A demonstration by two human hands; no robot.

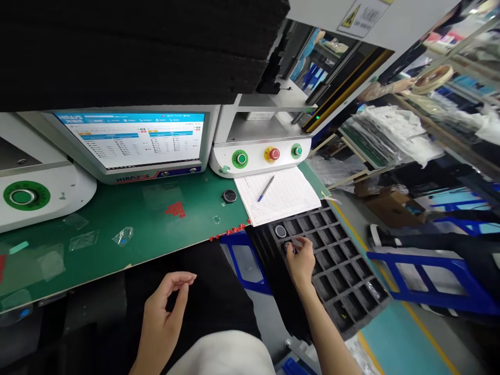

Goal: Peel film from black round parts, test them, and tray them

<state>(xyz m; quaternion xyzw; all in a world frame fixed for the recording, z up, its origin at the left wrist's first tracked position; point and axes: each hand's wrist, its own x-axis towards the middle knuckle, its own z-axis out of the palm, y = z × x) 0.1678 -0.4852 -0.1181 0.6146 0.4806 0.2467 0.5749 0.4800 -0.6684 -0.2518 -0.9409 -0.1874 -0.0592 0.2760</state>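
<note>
My right hand (302, 264) is over the black foam tray (330, 272). Its thumb and fingers pinch a small round black disc (289, 247), like a watch face, at a compartment in the tray's left column; the fingers cover part of it. Just above it, a similar disc with a pale rim (280, 231) lies in the corner compartment. My left hand (166, 307) hovers over my lap, thumb and fingertips brought together in a loop with nothing visible in them. On the green bench, a third round black disc (229, 196) lies left of the paper.
A pen (266, 188) rests on the printed sheets (287, 200). Behind stand a monitor (136, 140) and a press with green buttons and a red button (274, 153). Clear plastic film (123, 236) and red stickers (175, 210) lie on the bench (152, 229). A blue stool (433, 281) stands right.
</note>
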